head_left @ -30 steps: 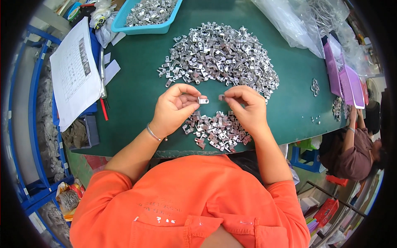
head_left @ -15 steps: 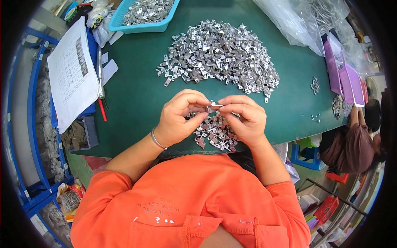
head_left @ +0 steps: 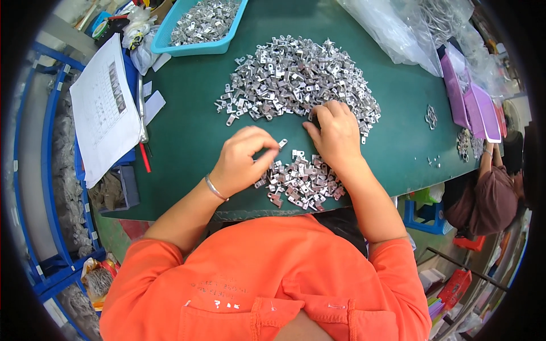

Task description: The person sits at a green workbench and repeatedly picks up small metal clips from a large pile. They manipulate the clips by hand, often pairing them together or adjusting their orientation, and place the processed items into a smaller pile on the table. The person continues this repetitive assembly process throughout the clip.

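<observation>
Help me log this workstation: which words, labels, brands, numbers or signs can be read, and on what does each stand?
None can be read.
Printed sheet, with a table: too small.
Orange shirt: small dark print, too blurred.
White labels on the blue rack: too small.
Piled metal brackets: no readable marking.

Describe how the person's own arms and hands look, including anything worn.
Short, plain orange fabric sleeves end around the elbows, leaving the forearms uncovered. The left hand has a thin, rounded, silver-coloured bangle at its wrist; the right hand shows no wristwear. Neither hand wears a glove.
</observation>
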Available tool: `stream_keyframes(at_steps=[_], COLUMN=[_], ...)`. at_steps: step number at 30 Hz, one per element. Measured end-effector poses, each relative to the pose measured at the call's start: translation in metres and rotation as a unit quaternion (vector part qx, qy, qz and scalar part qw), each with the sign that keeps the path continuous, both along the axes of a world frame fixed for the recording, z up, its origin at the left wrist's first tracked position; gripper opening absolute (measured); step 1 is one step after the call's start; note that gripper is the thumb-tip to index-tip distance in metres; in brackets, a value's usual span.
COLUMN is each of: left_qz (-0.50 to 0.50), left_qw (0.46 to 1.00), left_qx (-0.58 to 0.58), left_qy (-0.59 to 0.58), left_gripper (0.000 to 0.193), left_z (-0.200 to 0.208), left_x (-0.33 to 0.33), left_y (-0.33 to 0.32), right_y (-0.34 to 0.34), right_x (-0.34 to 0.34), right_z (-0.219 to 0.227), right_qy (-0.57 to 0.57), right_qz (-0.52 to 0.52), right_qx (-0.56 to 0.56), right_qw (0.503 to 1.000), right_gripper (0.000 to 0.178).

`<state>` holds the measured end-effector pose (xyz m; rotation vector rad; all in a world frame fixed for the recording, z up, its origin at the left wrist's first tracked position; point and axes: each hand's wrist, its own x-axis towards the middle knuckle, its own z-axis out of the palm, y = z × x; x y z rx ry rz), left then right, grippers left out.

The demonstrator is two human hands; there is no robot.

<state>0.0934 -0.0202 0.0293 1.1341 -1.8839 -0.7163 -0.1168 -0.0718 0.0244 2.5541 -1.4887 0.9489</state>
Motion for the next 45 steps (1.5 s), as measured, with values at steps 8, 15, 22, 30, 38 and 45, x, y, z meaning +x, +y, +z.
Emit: stream_keyframes(at_steps=[8, 15, 22, 30, 38, 45], left_qz=[0.019, -0.011, -0.047, -0.06, -0.032, -0.009], left_qw=[0.987, 0.992, 0.992, 0.974, 0.956, 0.985], left_qx=[-0.072, -0.035, 0.117, 0.182, 0.198, 0.113], left_qy=[-0.142, -0.119, 0.007, 0.122, 0.215, 0.128], left_gripper=[0.017, 0.017, 0.008, 0.019, 0.01, 0.01], left_z=[-0.012, -0.017, 0.0, 0.009, -0.009, -0.004], left_x=[0.0, -0.012, -0.013, -0.011, -0.011, -0.009], left_y=[-0.027, -0.014, -0.007, 0.009, 0.013, 0.013], right_y=[-0.004, 0.014, 0.037, 0.03, -0.009, -0.019], right_x=[-0.012, -0.028, -0.026, -0.021, -0.023, -0.026], right_z=[-0.008, 0.018, 0.011, 0.013, -0.011, 0.007], right_qy=[-0.046, -0.501, -0.472, -0.094, -0.022, 0.075], right_qz=[-0.015, -0.023, 0.016, 0.058, 0.02, 0.048], right_qx=[0.007, 0.508, 0.486, 0.071, 0.016, 0.035], right_qw=[0.999, 0.701, 0.735, 0.991, 0.999, 0.995], right_gripper=[0.006, 0.015, 0.014, 0.008, 0.013, 0.02])
